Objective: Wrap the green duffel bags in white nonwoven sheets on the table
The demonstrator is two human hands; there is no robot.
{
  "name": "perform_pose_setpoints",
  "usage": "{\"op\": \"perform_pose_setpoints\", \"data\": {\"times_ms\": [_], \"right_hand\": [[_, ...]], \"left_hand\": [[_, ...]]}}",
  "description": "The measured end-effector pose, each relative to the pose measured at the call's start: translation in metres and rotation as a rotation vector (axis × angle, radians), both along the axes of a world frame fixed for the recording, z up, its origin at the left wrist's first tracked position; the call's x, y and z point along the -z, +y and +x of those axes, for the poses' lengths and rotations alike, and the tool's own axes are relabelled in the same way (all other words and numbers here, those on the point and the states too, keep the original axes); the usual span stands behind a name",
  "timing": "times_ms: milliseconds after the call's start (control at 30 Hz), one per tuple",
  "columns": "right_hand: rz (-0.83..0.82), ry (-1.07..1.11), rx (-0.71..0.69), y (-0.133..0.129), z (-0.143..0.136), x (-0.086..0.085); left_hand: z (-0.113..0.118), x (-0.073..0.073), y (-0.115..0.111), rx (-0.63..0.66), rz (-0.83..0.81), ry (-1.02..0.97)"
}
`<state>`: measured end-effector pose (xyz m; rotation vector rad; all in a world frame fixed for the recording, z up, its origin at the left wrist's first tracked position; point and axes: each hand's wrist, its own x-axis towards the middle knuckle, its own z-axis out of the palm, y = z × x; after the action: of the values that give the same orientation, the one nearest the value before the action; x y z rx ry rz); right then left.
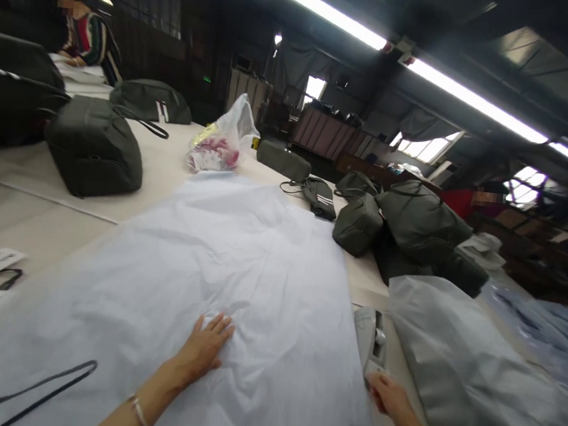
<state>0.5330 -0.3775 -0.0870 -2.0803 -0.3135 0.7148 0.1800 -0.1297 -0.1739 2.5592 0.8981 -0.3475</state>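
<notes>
pressing lightly on a wrinkled white sheet point(288, 274), the left hand point(205, 347) lies palm down with its fingers a little apart and holding nothing. the sheet is spread along the middle of a cream table point(61, 235), reaching from the near edge of the view almost to a clear plastic bag point(220, 145) with red and yellow things inside. a bracelet point(138, 415) circles the left wrist.

the right hand point(387, 395) is at the near end of a pale grey tool point(363, 334), just beside the sheet's right edge. its fingers are curled in and narrow, but blur leaves me unable to tell if they close around the tool.

a large grey plastic cover point(479, 379) lies to the right of that hand. dark green bags stand on both sides, one boxy bag point(96, 148) on the left and a heap of bags point(416, 219) on the right. a dark strap point(54, 385) crosses the lower left. behind, at upper left, is a person in a striped top point(97, 41).
</notes>
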Motion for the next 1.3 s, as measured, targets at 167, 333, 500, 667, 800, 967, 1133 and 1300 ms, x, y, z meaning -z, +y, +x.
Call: {"op": "perform_pose_setpoints", "data": {"times_ms": [167,333,500,667,800,967,1133,1300], "right_hand": [[0.196,0.069,-0.445,0.156,-0.042,-0.015],[0.203,0.106,-0.674,0.299,-0.073,-0.001],[-0.013,0.048,-0.724,0.366,-0.064,0.050],[-0.315,-0.043,-0.776,0.391,-0.053,0.091],[-0.415,-0.157,-0.793,0.398,-0.039,0.096],[-0.376,-0.314,-0.741,0.391,-0.022,0.076],[-0.144,-0.661,-0.693,0.383,-0.049,0.078],[-0.153,-0.976,-1.019,0.374,-0.092,0.128]], "left_hand": [[0.001,0.026,0.000,-0.014,0.024,-0.010],[0.004,0.040,0.003,-0.025,-0.056,0.036],[0.008,0.039,0.003,-0.031,-0.179,0.064],[0.003,0.037,0.004,-0.001,-0.233,0.008],[0.002,0.030,0.005,0.013,-0.251,0.043],[0.003,0.016,0.009,-0.004,-0.281,0.079],[0.001,0.023,0.008,-0.007,-0.293,0.043],[0.002,0.032,0.002,-0.005,-0.255,0.078]]}}
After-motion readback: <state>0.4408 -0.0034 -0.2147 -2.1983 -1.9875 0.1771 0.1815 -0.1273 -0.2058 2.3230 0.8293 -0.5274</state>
